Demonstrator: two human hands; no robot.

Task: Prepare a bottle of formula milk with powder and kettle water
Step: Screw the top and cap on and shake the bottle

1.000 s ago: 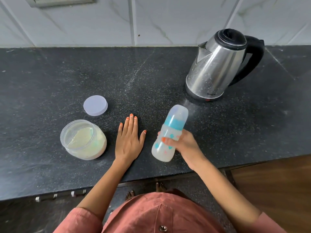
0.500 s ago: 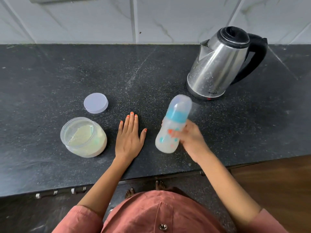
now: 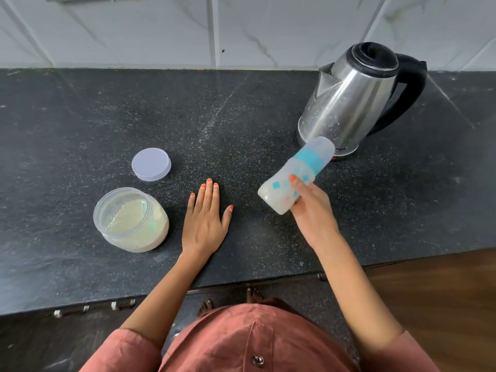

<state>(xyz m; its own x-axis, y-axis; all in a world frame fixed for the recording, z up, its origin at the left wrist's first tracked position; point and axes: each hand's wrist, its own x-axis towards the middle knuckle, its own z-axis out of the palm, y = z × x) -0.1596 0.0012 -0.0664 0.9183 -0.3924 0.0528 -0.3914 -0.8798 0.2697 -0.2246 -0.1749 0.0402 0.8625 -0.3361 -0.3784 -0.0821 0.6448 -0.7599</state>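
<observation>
your right hand (image 3: 311,210): fingers curled round the cloudy plastic bottle (image 3: 288,181), tilted above the speckled worktop (image 3: 80,116); its cap hides part of the steel kettle (image 3: 346,103) base. left hand (image 3: 205,224) flat, fingers straight.

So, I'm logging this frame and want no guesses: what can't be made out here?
Head view only.
Kettle: closed lid and steel wall hide the water level; its base label is too small and partly behind the bottle.
Bottle: the right hand covers part of it; volume marks unreadable.
Powder jar: a greenish shape inside is too blurred to identify.
</observation>
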